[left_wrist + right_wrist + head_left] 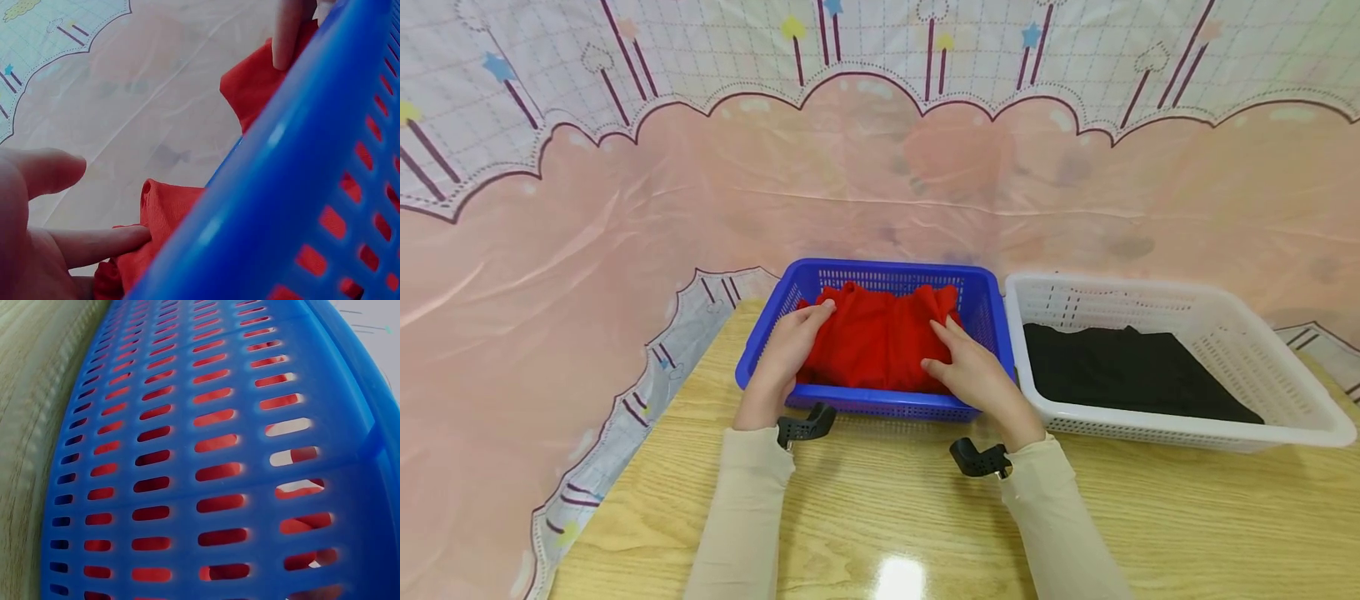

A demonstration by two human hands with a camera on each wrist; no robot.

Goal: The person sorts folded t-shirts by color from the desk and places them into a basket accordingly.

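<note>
A red cloth [872,342] lies in the blue basket [880,398], bunched up at its back corners. My left hand [790,346] reaches over the basket's left side; in the left wrist view its thumb [56,172] stands apart and a straight finger touches the red fabric [165,215]. With fingers spread, my right hand [973,367] rests on the cloth's right part. Some of its fingers [286,37] appear beyond the basket rim in the left wrist view. The right wrist view is filled by the basket's slotted wall [340,406], with red behind it; the right hand is hidden there.
To the right, beside the blue basket, stands a white basket [1262,358] with a black cloth [1120,371] lying in it. Both baskets sit on a wooden table [865,492]. A patterned curtain-like sheet [850,183] hangs behind and at the left.
</note>
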